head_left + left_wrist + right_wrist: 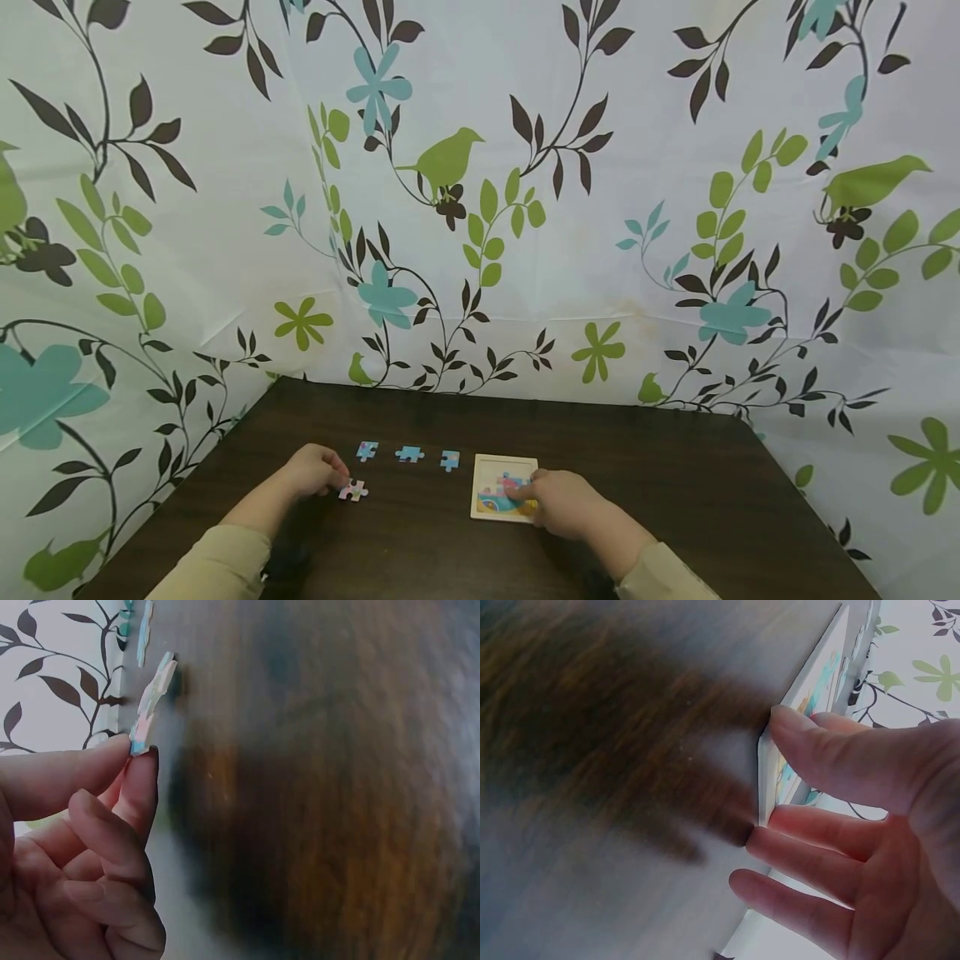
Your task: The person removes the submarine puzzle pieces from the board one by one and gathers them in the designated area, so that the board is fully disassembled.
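Note:
Between thumb and fingertips, my left hand [313, 471] pinches a pink-and-pale jigsaw piece [353, 490] low over the table; the left wrist view shows that piece [154, 705] edge-on. At the right, my right hand [566, 502] holds a square wooden puzzle board [515, 459] by its near right part. One finger reaches across the picture. In the right wrist view, the thumb [802, 739] lies at the edge of the board [767, 784], with other fingers beside it. Pink and blue picture parts show inside the frame, partly hidden by the hand.
Three loose blue puzzle pieces lie in a row left of the board: one at the left [367, 451], one in the middle [409, 454] and one at the right [450, 460]. Beneath is a dark brown table [420, 558]. A leaf-and-bird patterned cloth [525, 250] hangs behind.

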The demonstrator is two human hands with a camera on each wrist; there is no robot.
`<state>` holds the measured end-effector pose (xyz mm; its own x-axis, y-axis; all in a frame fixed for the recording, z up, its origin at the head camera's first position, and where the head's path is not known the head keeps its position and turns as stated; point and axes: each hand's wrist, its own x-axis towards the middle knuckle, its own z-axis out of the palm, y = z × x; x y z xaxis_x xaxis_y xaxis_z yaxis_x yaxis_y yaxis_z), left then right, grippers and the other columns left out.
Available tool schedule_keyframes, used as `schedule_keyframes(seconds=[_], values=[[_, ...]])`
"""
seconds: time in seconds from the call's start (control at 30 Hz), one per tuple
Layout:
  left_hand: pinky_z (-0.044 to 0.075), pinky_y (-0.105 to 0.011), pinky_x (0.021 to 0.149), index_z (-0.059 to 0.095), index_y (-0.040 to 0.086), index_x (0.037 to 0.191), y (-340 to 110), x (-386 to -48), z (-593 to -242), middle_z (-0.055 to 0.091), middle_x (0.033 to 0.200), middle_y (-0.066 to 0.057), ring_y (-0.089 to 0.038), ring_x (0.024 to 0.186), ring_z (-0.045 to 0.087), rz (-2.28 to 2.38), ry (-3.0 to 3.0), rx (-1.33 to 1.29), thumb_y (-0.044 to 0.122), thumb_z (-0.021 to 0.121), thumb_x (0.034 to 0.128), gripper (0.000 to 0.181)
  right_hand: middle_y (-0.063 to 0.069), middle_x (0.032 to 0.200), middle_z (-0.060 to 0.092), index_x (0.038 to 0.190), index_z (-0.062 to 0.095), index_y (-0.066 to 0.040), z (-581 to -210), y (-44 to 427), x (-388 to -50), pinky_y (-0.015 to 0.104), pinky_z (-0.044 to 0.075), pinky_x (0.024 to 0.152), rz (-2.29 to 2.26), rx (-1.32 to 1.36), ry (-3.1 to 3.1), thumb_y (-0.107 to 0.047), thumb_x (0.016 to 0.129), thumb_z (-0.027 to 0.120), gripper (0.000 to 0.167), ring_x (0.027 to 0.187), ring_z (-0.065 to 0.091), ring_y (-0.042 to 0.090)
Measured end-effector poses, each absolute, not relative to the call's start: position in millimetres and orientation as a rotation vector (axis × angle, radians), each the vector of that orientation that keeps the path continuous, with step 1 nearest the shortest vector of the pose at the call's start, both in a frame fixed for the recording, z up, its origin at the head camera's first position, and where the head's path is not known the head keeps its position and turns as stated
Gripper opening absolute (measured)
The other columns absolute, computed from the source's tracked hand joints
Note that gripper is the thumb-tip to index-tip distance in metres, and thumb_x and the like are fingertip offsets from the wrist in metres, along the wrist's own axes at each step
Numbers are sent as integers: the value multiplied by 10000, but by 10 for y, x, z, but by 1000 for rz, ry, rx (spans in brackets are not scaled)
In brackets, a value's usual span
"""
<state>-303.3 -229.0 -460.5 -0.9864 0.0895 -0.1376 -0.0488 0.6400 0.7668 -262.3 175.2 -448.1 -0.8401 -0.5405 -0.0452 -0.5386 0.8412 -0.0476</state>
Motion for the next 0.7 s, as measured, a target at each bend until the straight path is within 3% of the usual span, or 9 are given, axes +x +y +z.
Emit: schedule_keyframes(seconds=[0.23,0.47,0.6,0.7], values=[[475,-319,579,650,-21,759,-2332,-3031,-4634,596,730,-41,-190,663,538,1254,2713,14,-53,676,777,44,40,933,608,1222,717,-303,-4479,1753,-2620,361,487,664,-67,-872,2960,-148,777,819,482,663,461,128],[489,-334,579,647,-9,752,-2307,-3033,-4589,585,726,-40,-194,661,541,1199,2766,41,-26,684,778,49,50,952,619,1216,721,-303,-4498,1758,-2632,365,497,668,-57,-883,2964,-146,773,814,479,684,491,128],[483,-347,573,631,6,749,-2194,-3029,-4544,598,722,-41,-189,640,545,1180,2817,69,4,723,774,95,94,1029,649,1216,720,-310,-4488,1758,-2623,391,517,713,-67,-869,2967,-147,773,816,482,764,585,174],[460,-356,571,629,30,747,-2010,-3012,-4487,595,714,-38,-186,620,536,1182,2860,135,15,743,783,120,131,1117,669,1219,717,-318,-4477,1760,-2623,432,523,784,-84,-857,2963,-155,782,812,476,909,648,249]])
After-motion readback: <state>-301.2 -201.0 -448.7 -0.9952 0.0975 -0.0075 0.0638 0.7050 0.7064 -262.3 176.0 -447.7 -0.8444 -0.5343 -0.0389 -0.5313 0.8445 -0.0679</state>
